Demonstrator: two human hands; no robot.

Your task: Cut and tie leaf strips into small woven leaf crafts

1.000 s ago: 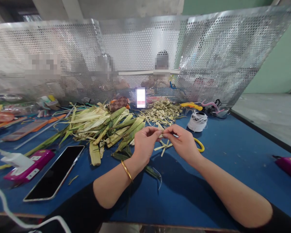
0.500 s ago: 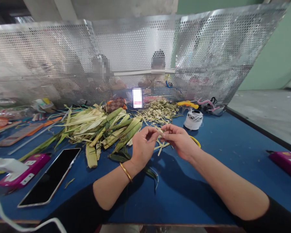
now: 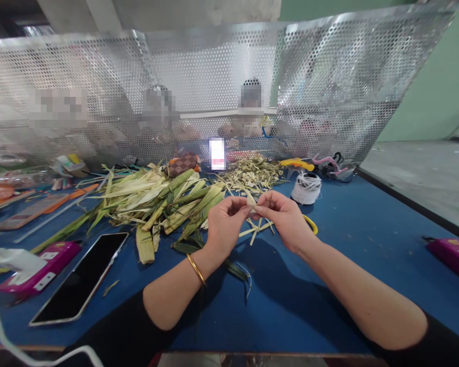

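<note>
My left hand [image 3: 226, 227] and my right hand [image 3: 285, 219] meet fingertip to fingertip above the blue table. Both pinch a small pale strip of corn husk [image 3: 251, 200], its tip poking up between them. Just under the fingers lie narrow husk strips [image 3: 255, 232] that cross one another; my hands hide part of them. A heap of green and cream corn husks [image 3: 164, 204] spreads to the left of my left hand. Behind my hands is a pile of small woven or knotted husk pieces [image 3: 256, 173].
A spool of white thread [image 3: 306, 188] stands to the right, with a yellow ring-like thing [image 3: 311, 224] near my right wrist. At left lie a black phone [image 3: 80, 278] and a purple power strip [image 3: 42, 267]. A perforated metal screen [image 3: 214, 66] closes off the back, people behind it.
My fingertips have shifted slightly, and the pale husk strip now points upward between them. More of the crossed strips below shows. The things on the table stay in place.
</note>
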